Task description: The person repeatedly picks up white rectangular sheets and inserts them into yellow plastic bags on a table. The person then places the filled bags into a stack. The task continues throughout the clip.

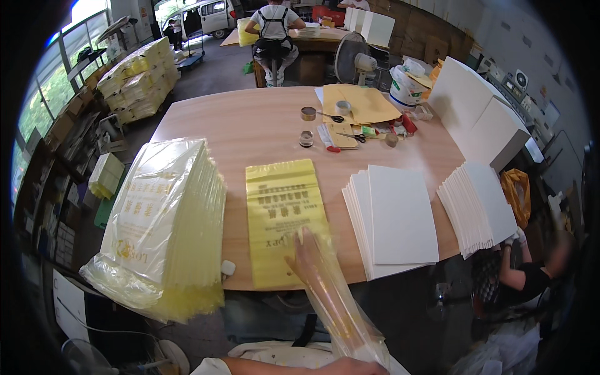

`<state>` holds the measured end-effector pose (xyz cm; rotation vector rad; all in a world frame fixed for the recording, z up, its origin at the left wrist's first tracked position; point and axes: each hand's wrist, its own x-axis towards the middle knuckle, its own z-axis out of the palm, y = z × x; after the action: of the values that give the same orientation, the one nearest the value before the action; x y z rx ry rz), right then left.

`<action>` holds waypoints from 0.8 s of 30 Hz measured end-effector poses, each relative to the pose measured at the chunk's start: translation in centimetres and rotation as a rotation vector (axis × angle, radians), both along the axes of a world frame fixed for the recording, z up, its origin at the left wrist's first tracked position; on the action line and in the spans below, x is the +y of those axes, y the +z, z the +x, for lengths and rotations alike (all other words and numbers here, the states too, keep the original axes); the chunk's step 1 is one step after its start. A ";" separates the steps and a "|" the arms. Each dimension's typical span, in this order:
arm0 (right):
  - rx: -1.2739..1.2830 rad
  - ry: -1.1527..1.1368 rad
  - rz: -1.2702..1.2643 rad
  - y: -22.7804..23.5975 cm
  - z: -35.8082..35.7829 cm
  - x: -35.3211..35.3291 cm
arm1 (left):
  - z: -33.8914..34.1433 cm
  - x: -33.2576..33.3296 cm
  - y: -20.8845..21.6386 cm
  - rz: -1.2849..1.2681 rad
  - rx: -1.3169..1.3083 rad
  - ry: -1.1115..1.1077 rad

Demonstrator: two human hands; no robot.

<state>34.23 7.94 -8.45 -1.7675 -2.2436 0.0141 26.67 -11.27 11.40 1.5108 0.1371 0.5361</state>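
A flat yellow printed bag (pixel 281 206) lies on the wooden table (pixel 250 125) right in front of me. My right hand (pixel 306 250) is pushed inside a clear plastic bag (pixel 340 319) that sleeves the forearm. It rests on the yellow bag's near edge, too blurred through the film to read its fingers. My left hand (pixel 353 367) reaches across at the bottom edge and grips the mouth of the clear bag.
A thick stack of yellowish plastic bags (pixel 162 219) overhangs the table's left front. Two stacks of white cards (pixel 397 219) (pixel 478 206) lie on the right, with white boxes (pixel 481 119) behind. Tape rolls (pixel 308 114), scissors (pixel 334 117) and envelopes (pixel 362 103) lie farther back. One person sits at a far desk (pixel 275 31), another crouches at the right (pixel 531 275).
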 end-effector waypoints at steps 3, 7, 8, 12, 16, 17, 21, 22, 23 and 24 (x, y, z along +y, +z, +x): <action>0.297 0.051 0.347 0.6 1.2 -1.3 | 1.0 2.4 -5.4 0.119 0.138 0.051; 0.519 0.164 0.045 -9.6 4.2 -6.5 | -0.9 10.1 -16.3 0.640 0.419 0.583; 0.618 0.144 -0.109 -7.7 4.6 -7.4 | -1.9 12.3 -19.0 0.481 0.382 0.748; 0.869 -0.387 -0.235 3.9 9.4 -11.5 | -4.2 17.3 -15.5 0.527 0.524 0.863; 0.234 -0.420 0.338 5.8 16.9 -10.5 | -3.3 16.8 -15.6 0.447 0.543 0.685; 0.202 -0.375 0.300 5.0 18.0 -10.3 | -2.6 16.4 -15.9 0.451 0.518 0.654; 0.107 -0.292 0.305 2.8 19.5 -9.8 | -0.1 14.9 -16.1 0.485 0.482 0.565; 0.175 -0.342 0.329 2.7 19.6 -9.8 | 0.6 14.6 -16.1 0.445 0.479 0.557; 0.242 -0.394 0.352 2.6 19.9 -9.9 | 1.3 14.6 -15.9 0.392 0.502 0.532; 0.306 -0.450 0.379 2.6 20.2 -9.9 | 2.2 14.7 -15.8 0.340 0.522 0.504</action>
<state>54.38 -2.00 -5.83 -1.8598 -1.4893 -0.2039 28.90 3.41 -4.36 1.9361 0.8863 0.5672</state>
